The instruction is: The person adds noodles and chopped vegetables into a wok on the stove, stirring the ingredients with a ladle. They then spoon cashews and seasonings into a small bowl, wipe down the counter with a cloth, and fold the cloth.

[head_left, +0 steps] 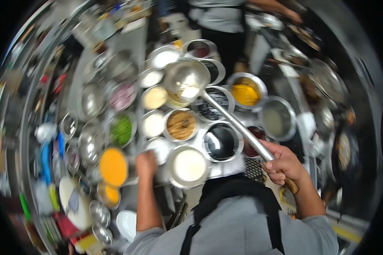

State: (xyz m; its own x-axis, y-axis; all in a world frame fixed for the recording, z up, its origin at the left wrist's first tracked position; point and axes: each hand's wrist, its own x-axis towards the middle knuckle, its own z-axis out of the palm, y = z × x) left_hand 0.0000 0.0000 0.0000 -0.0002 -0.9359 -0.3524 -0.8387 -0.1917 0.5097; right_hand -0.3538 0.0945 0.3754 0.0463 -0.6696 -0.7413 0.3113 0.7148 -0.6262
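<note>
The right grip [281,165] is closed around the ladle [238,128] near the brown end of its long handle, and the ladle's round bowl hangs out over the far side of the clustered pots. Held that far back, the bowl will likely feel heavy and swing with small turns of the wrist, so a slow forearm movement with a firm thumb should serve best. Whether the bowl carries anything is hard to tell through the glare; treating it as loaded and keeping it level is safer. The handle slants above the pot of dark liquid [221,141], so it wants lifting clear of that rim before any sideways sweep. The left grip [146,163] is blurred beside the bowl of white stuff [159,149]; I cannot tell whether it holds or touches anything. It would do well out of the ladle's path, away from the pot of creamy liquid [189,165].
</note>
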